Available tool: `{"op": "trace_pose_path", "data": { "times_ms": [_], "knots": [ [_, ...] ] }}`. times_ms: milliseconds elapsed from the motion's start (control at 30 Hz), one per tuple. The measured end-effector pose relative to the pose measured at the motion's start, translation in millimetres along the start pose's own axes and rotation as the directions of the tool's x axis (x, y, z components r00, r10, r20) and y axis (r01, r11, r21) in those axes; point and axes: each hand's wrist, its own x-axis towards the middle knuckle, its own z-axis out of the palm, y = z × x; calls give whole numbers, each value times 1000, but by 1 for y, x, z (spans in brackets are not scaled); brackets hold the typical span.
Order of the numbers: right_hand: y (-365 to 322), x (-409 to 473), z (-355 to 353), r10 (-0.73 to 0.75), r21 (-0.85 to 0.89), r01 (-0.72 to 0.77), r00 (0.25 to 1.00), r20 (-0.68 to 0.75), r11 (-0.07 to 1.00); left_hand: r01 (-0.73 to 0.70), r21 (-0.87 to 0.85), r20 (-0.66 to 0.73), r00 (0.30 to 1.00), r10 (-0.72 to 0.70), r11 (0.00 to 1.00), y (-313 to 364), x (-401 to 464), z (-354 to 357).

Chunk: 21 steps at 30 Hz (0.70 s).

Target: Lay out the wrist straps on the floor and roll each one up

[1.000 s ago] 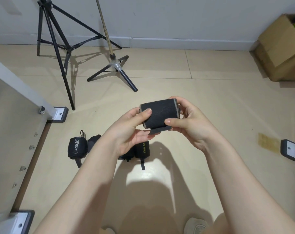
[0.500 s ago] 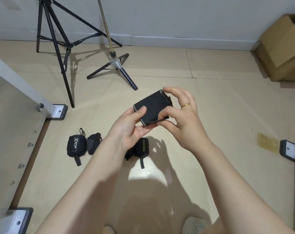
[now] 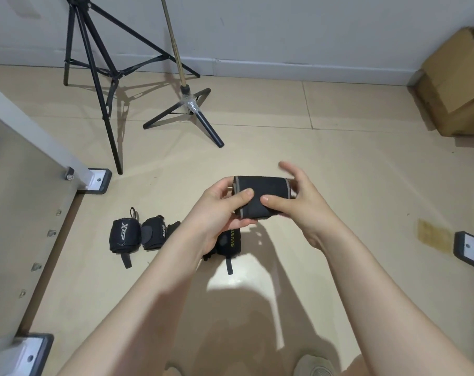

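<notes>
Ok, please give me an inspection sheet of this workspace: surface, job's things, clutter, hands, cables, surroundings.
Surface: beige tiled floor, with a yellowish stain at right.
Job's things: one rolled black strap held above the floor; rolled straps on the floor, an XTEP one, one beside it, and a XUEYING one partly hidden by the left forearm.
Clutter: cardboard boxes by the wall.
Hands: left hand grips the held strap; right hand presses its thumb on it, fingers spread.
Cables: nothing seen.
Surroundings: black tripod, a second stand, metal frame feet, grey wall.
</notes>
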Motion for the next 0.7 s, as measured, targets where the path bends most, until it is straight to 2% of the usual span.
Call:
{"op": "trace_pose_path", "data": {
  "times_ms": [33, 100, 167, 200, 267, 300, 333, 400, 467, 567, 700],
  "knots": [
    [-1, 1, -1, 68, 87, -68, 998, 12, 994, 17, 23, 16, 1000, -17, 1000, 1, 0, 1],
    [-1, 6, 0, 88, 60, -87, 996, -2, 994, 35, 76, 4, 999, -36, 996, 1, 3, 1],
    [4, 11, 6, 9, -165, -17, 999, -45, 986, 48, 93, -54, 998, -44, 995, -4, 8, -2],
    [8, 12, 10, -42, -327, 17, 997, -71, 945, 61, 90, -80, 995, -54, 994, -6, 10, -4],
    [16, 14, 18, -161, -641, 70, 983, -85, 764, 77, 120, -110, 992, -64, 990, -9, 15, -10],
    [20, 15, 21, -216, -745, 107, 975, -51, 658, 78, 166, -111, 992, -60, 983, -11, 19, -13],
    [24, 17, 23, -244, -807, 153, 970, 11, 571, 74, 226, -110, 993, -50, 971, -12, 23, -16],
    [35, 23, 25, -202, -849, 224, 969, 142, 479, 43, 375, -93, 996, -9, 926, -17, 32, -23],
    [49, 26, 27, -99, -844, 225, 974, 202, 488, -15, 555, -28, 999, 37, 832, -27, 40, -29],
    [73, 37, 27, 26, -780, 119, 985, 171, 614, -79, 721, 53, 997, 59, 688, -50, 53, -39],
    [120, 61, 20, 98, -688, -32, 994, 57, 725, -6, 706, -15, 1000, 22, 708, -91, 72, -49]
  ]
}}
